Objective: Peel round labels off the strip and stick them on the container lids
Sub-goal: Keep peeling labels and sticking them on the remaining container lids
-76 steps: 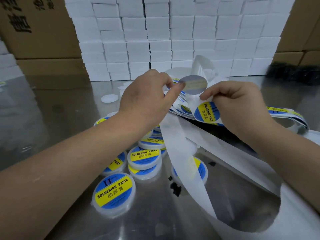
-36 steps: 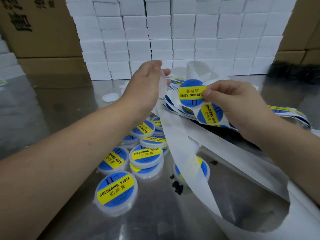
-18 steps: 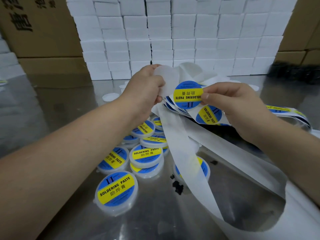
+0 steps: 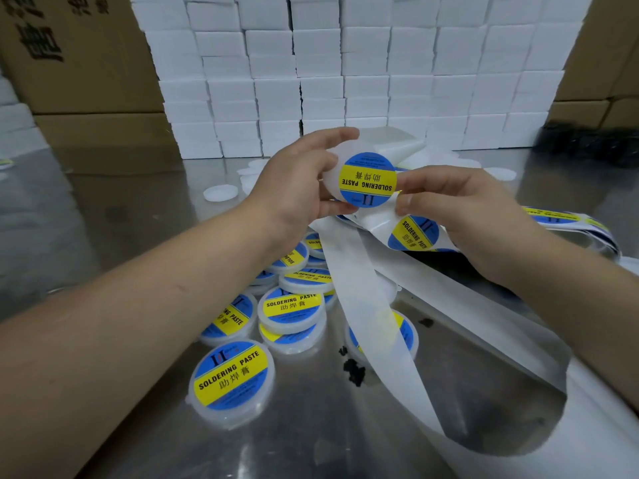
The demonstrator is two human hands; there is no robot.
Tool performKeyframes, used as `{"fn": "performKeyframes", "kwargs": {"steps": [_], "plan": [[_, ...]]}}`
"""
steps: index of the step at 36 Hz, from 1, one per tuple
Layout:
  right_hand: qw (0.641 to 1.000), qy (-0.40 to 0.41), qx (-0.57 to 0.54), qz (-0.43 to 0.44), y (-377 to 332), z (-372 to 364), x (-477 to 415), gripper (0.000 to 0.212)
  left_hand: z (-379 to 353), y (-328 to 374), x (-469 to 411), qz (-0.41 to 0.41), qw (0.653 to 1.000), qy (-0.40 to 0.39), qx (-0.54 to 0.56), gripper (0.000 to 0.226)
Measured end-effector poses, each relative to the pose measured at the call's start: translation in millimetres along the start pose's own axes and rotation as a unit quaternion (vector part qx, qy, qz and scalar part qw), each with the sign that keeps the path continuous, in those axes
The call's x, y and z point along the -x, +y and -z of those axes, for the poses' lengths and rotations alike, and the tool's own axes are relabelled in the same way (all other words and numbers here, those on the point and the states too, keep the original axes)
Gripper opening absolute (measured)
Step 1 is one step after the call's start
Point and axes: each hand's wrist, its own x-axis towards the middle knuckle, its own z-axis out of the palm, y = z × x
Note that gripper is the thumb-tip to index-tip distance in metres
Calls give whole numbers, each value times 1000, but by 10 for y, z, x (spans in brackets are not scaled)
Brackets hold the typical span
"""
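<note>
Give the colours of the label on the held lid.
Blue label with a yellow band; head view.

L hand (image 4: 297, 181) grips white container (image 4: 331, 172), R hand (image 4: 460, 205) pinches round label (image 4: 367, 179) onto it.

The light is bright and even, falling from overhead. The steel surface (image 4: 114, 216) in front of me gives back a soft grey glare and a hazy brown reflection of the cardboard (image 4: 86, 63). The white boxes (image 4: 345, 63) are close to blown out, their seams barely showing. Shadows are faint and soft-edged. The middle is sharp enough that I can read the print on the label (image 4: 367, 179). Toward the edges the wide lens bends everything, my left forearm (image 4: 103, 340) swells large, and a dark thing (image 4: 587, 146) at far right is smeared.
</note>
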Motion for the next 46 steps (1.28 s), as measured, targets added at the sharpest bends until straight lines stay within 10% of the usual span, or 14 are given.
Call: {"fn": "performKeyframes", "kwargs": {"steps": [34,46], "plan": [[998,-34,52,11,74,-28,-3,38,-58,-55,82,-104,988,13,-117,31],[991,100,89,-14,80,55,-73,32,-38,43,68,-120,981,99,-112,25]]}}
